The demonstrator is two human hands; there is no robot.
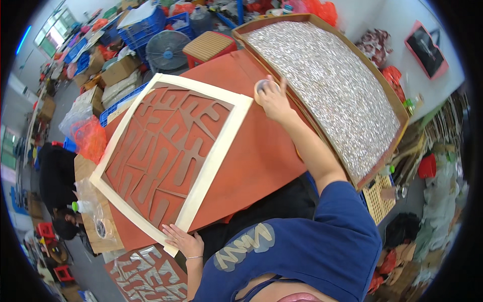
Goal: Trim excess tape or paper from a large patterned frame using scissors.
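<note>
Pale-framed red cutout panel (168, 156) flat on the red table (261, 156), left hand (183, 241) pressing its near corner, right hand (271, 98) gripping a tape roll (262, 88); taping apparently unfinished.

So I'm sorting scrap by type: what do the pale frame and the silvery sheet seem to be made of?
The pale frame looks like flat masking tape or paper strip, matte cream, lying flush on the red board. The silvery sheet looks like crinkled foil or metallic film, glinting in small facets inside a brown tray, probably cardboard.
</note>
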